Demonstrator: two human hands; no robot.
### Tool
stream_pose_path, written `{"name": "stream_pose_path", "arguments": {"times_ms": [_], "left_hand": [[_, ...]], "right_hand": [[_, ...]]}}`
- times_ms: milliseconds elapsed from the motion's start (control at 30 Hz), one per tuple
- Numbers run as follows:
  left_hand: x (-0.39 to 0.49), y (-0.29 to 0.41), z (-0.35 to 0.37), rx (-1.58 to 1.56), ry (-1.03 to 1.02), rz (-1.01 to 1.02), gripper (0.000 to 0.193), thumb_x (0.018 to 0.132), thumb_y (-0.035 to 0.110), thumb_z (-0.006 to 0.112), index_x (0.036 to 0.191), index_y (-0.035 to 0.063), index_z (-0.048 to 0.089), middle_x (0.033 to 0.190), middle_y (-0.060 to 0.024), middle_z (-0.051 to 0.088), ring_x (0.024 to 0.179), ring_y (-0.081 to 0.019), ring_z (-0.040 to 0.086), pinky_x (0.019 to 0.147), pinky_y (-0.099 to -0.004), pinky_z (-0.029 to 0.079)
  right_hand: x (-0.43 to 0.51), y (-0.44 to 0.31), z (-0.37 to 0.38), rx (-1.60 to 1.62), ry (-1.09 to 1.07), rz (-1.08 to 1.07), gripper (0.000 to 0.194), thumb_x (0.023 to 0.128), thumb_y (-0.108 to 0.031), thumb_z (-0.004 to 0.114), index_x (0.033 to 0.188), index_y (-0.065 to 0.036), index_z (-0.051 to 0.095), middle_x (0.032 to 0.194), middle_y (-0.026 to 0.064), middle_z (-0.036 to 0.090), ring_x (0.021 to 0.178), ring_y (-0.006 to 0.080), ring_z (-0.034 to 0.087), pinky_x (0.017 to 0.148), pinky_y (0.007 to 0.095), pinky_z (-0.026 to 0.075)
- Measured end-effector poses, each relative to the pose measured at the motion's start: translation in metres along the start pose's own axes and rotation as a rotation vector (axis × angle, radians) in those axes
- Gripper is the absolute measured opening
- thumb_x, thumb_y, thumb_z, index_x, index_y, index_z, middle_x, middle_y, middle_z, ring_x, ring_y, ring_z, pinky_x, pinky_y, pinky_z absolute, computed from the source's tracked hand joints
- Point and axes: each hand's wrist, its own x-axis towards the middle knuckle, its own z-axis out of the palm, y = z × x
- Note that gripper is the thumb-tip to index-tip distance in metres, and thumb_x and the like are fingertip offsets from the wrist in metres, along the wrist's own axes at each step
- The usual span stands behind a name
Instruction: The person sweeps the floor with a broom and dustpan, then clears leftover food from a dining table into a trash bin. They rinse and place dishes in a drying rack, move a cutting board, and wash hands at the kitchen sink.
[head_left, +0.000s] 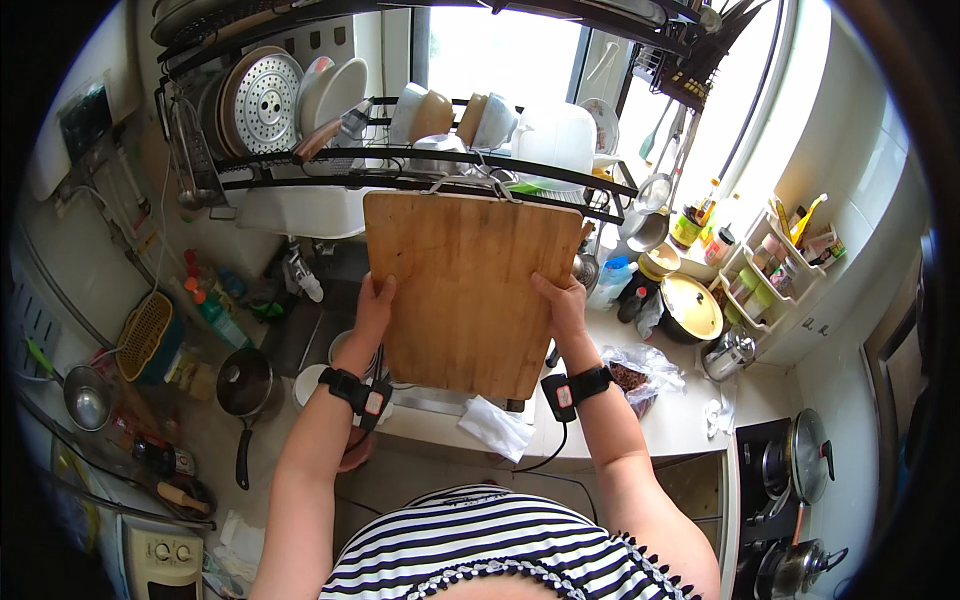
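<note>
A wooden cutting board (469, 300) is in front of me, its top edge at the black metal dish rack (420, 180). My left hand (376, 306) grips the board's left edge, thumb on the front face. On the right edge my right hand (561, 301) holds it the same way; the fingers of both hands are partly hidden behind the board. Wire hooks (471, 186) on the rack's lower rail meet the board's top edge. Below the board's lower edge a white cloth or paper (496, 427) lies at the counter's front.
The rack holds bowls (495, 120), a perforated metal steamer plate (268, 105) and a cleaver (330, 133). A faucet (301, 271) and sink lie left. On the right counter stand a yellow-lidded pot (691, 307), bottles and a plastic bag (637, 379); the stove (757, 450) lies beyond.
</note>
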Motion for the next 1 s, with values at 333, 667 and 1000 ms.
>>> {"name": "stream_pose_path", "arguments": {"times_ms": [333, 667, 1000], "left_hand": [[-0.012, 0.02, 0.008, -0.16, 0.132, -0.01, 0.029, 0.09, 0.025, 0.047, 0.108, 0.002, 0.047, 0.098, -0.003, 0.053, 0.088, -0.0109, 0.047, 0.078, -0.0247, 0.037], [-0.023, 0.03, 0.008, -0.242, 0.212, 0.028, 0.029, 0.09, 0.024, 0.047, 0.111, 0.0029, 0.046, 0.101, -0.0023, 0.053, 0.091, -0.0104, 0.047, 0.08, -0.0249, 0.037], [-0.029, 0.036, -0.008, -0.236, 0.16, -0.027, 0.027, 0.091, 0.023, 0.046, 0.11, 0.0041, 0.047, 0.105, -0.0014, 0.053, 0.094, -0.0101, 0.048, 0.081, -0.0251, 0.038]], "right_hand": [[0.009, 0.006, -0.007, 0.089, -0.076, 0.074, 0.023, 0.073, -0.005, 0.065, 0.094, 0.002, 0.059, 0.087, 0.0065, 0.062, 0.073, 0.0125, 0.059, 0.065, 0.0254, 0.047], [0.015, 0.003, -0.001, 0.082, -0.125, 0.063, 0.026, 0.072, -0.004, 0.066, 0.096, 0.002, 0.06, 0.088, 0.0059, 0.063, 0.074, 0.0118, 0.059, 0.066, 0.025, 0.047], [0.001, 0.009, 0.007, 0.069, -0.091, 0.092, 0.024, 0.072, -0.005, 0.066, 0.095, 0.002, 0.06, 0.088, 0.0059, 0.062, 0.074, 0.0115, 0.058, 0.066, 0.0242, 0.047]]}}
